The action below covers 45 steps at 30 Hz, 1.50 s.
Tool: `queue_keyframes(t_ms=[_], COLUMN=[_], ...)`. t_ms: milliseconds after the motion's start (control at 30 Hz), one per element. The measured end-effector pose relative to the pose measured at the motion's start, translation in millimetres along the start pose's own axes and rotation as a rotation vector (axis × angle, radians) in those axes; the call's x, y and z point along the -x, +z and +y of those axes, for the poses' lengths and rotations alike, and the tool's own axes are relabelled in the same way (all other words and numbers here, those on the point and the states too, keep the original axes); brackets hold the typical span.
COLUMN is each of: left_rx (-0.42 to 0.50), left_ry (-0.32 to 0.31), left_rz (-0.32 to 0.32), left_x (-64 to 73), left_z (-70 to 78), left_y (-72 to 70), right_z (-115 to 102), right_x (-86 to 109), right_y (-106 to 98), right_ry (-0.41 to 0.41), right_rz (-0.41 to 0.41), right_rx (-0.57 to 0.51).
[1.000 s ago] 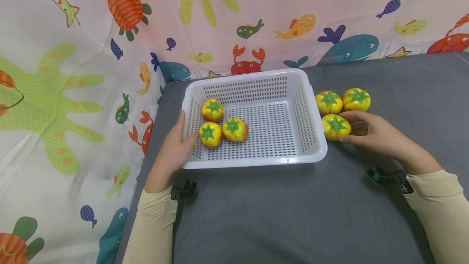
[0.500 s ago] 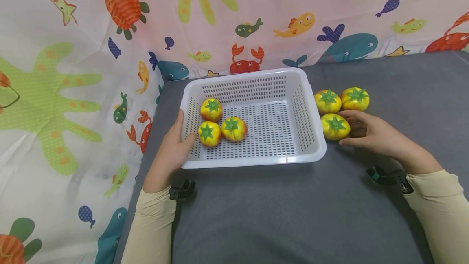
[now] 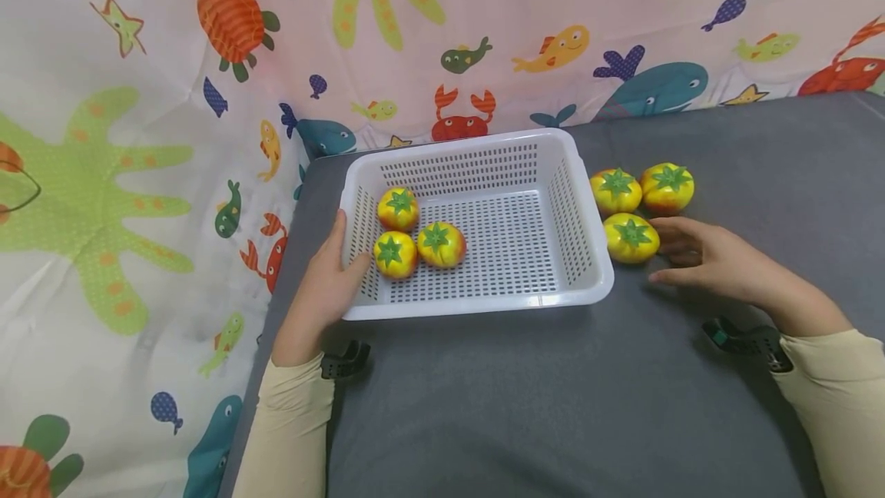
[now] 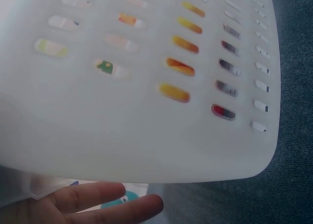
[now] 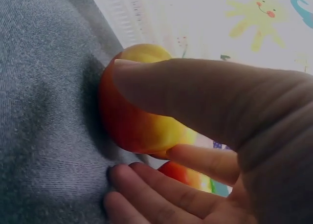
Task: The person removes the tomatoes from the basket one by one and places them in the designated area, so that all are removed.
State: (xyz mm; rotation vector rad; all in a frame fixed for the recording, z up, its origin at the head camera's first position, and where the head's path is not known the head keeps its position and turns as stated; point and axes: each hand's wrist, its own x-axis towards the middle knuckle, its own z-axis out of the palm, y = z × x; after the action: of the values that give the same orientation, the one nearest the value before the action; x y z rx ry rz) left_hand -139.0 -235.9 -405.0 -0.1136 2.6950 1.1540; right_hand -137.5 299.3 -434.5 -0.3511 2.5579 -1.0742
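Observation:
A white perforated plastic basket point(image 3: 477, 303) sits on the grey table. Inside its left part lie three yellow-red toy tomatoes with green star-shaped tops, among them one tomato point(image 3: 442, 244). My left hand point(image 3: 323, 283) grips the basket's left side, thumb over the rim and fingers outside; in the left wrist view two fingers extend under the basket wall point(image 4: 122, 141). Right of the basket three more tomatoes stand close together. My right hand point(image 3: 719, 256) is beside the nearest tomato point(image 3: 631, 238), fingers loosely bent and thumb spread apart from them, holding nothing.
Two tomatoes, a left one point(image 3: 615, 192) and a right one point(image 3: 667, 187), stand behind the nearest. A cloth printed with sea animals point(image 3: 387, 37) hangs along the back and left of the grey table point(image 3: 498, 390). Each wrist wears a black strap point(image 3: 346, 360).
My right hand has drawn slightly right, away from the nearest tomato, with its thumb off it. My left hand and the basket stay in place.

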Motion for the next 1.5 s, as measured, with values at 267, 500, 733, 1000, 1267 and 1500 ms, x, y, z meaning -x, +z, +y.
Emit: queue_keyframes(t_ms=[267, 500, 733, 1000, 1267, 1500], left_rx=[-0.001, -0.005, -0.008, -0.012, -0.016, -0.025], left_ry=[0.002, 0.009, 0.016, 0.002, -0.001, 0.025], left_rz=[0.006, 0.007, 0.012, 0.01, 0.019, 0.03], left_x=[0.4, 0.0, -0.4, 0.3, -0.2, -0.4], left_z=[-0.2, -0.3, -0.2, 3.3, 2.1, 1.7], left_y=[1.2, 1.1, 1.3, 0.7, -0.5, 1.1], right_z=[-4, -15, -36, -61, -92, -116], right_x=[8.2, 16.4, 13.7, 7.5, -3.2, -16.8], right_y=[-5, -17, -27, -38, -43, -36], right_ry=[0.048, 0.04, 0.055, 0.011, -0.04, -0.077], right_rz=[-0.011, 0.068, 0.126, 0.107, 0.096, 0.073], right_rx=[0.043, 0.111, 0.177, 0.159, 0.148, 0.111])
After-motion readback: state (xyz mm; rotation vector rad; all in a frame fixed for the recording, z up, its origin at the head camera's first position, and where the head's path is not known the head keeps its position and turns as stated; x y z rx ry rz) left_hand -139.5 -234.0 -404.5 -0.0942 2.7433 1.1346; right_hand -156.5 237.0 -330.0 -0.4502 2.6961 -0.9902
